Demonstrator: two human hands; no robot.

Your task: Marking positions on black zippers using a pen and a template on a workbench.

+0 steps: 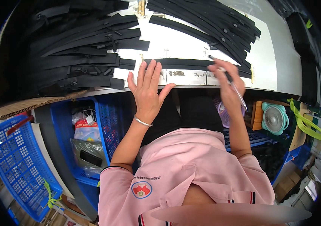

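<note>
White table (190,45) | left hand (147,88) flat at edge on black strip (183,64) | right hand (226,83) holds pen (232,84)

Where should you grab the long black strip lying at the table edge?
Take the black strip from above, pinching across its narrow width in the bare stretch between the left hand and the right hand. It lies flat, so its thin long edges are easiest to reach.
</note>
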